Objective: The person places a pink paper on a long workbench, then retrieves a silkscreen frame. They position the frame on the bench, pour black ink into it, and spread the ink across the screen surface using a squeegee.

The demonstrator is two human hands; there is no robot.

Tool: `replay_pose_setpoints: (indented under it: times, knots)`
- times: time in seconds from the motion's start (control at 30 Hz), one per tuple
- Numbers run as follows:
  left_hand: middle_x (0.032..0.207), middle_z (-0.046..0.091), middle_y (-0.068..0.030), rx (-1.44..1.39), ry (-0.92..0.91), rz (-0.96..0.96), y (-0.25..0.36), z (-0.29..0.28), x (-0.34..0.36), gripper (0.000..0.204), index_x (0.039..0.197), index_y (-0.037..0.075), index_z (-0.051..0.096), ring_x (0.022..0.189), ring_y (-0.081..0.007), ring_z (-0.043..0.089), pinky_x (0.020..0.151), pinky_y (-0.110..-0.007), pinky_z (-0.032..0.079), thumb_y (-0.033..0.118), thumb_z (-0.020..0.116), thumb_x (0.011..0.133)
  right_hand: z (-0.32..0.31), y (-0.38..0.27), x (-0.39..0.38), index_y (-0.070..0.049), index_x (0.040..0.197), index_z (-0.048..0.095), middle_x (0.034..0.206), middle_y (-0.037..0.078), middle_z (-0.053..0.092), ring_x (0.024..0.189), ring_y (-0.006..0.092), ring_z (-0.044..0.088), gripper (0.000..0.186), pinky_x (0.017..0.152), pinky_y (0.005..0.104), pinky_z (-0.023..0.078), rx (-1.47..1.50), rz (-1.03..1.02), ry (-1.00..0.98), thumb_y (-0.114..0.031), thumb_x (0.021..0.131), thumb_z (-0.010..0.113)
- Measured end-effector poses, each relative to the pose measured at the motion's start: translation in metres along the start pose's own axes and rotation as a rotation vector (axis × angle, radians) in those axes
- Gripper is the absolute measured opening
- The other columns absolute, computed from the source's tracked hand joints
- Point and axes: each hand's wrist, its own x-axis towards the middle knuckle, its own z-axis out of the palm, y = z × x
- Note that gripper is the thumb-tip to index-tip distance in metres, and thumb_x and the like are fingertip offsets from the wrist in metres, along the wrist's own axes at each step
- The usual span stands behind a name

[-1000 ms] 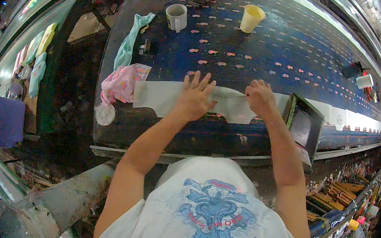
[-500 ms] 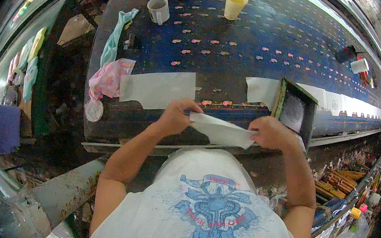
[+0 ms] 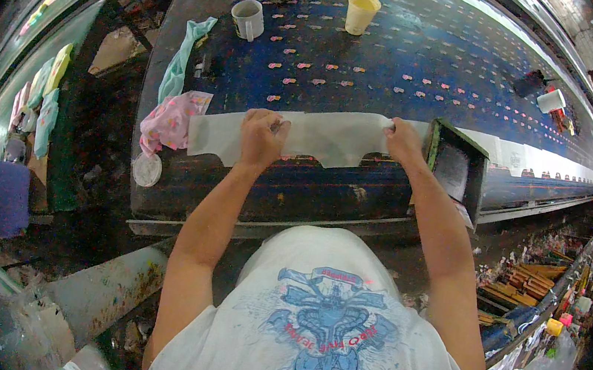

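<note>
A: How far along is it?

B: A row of white pieces (image 3: 514,155) seems laid along the near side of the surface (image 3: 235,196). One white panel (image 3: 339,142) lies between the hands, flat for the most part, but not let go.

A: And the grip?

B: The right hand (image 3: 405,143) looks nearly closed, thumb and finger at the panel's far right corner. The left hand (image 3: 263,139) is curled at its left end; whether it pinches or only presses, I can't tell.

A: What's left?

B: Releasing that panel, I'd judge; beyond that, I can't tell.

A: The surface?

B: Dark and long, dotted with rows of small pink prints (image 3: 317,81). A mug (image 3: 249,20) and a yellow cup (image 3: 361,15) stand farther back, a pink cloth (image 3: 168,125) at left, a frame (image 3: 456,168) just beside the right hand.

A: The room?

B: Cluttered: wooden strips (image 3: 526,290) at right, a purple box-like thing (image 3: 1,198) at left.
</note>
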Motion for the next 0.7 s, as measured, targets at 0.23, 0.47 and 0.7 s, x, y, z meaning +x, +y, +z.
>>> replay_pose_setpoints:
  times: [0.23, 0.47, 0.7]
  knots:
    - [0.106, 0.077, -0.0108, 0.037, -0.037, -0.062, -0.003, 0.003, 0.0, 0.016, 0.1, 0.007, 0.079, 0.11, -0.0364, 0.068, 0.102, -0.05, 0.051, 0.017, 0.086, 0.089, 0.008, 0.008, 0.003, 0.002, 0.12, 0.07, 0.126, 0.028, 0.075, 0.124, 0.0492, 0.07, 0.036, 0.108, 0.0586, 0.054, -0.041, -0.017, 0.053, -0.03, 0.104, 0.069]
    - [0.164, 0.058, -0.0184, 0.182, -0.404, 0.414, 0.019, 0.014, -0.024, 0.067, 0.158, 0.005, 0.057, 0.152, -0.044, 0.052, 0.131, -0.057, 0.036, 0.03, 0.079, 0.1, 0.01, 0.0, 0.001, -0.004, 0.126, 0.071, 0.128, 0.027, 0.075, 0.12, 0.0482, 0.071, 0.033, 0.105, 0.0584, 0.055, -0.062, 0.038, 0.035, -0.028, 0.104, 0.069]
    - [0.182, 0.034, -0.0161, 0.184, -0.774, 0.491, 0.105, 0.061, -0.021, 0.088, 0.171, 0.008, 0.044, 0.169, -0.043, 0.026, 0.138, -0.06, 0.019, 0.066, 0.061, 0.106, -0.024, -0.014, -0.042, -0.004, 0.124, 0.075, 0.121, 0.025, 0.077, 0.114, 0.0459, 0.074, 0.026, 0.097, 0.0543, 0.059, 0.208, -0.071, 0.151, -0.019, 0.104, 0.069]
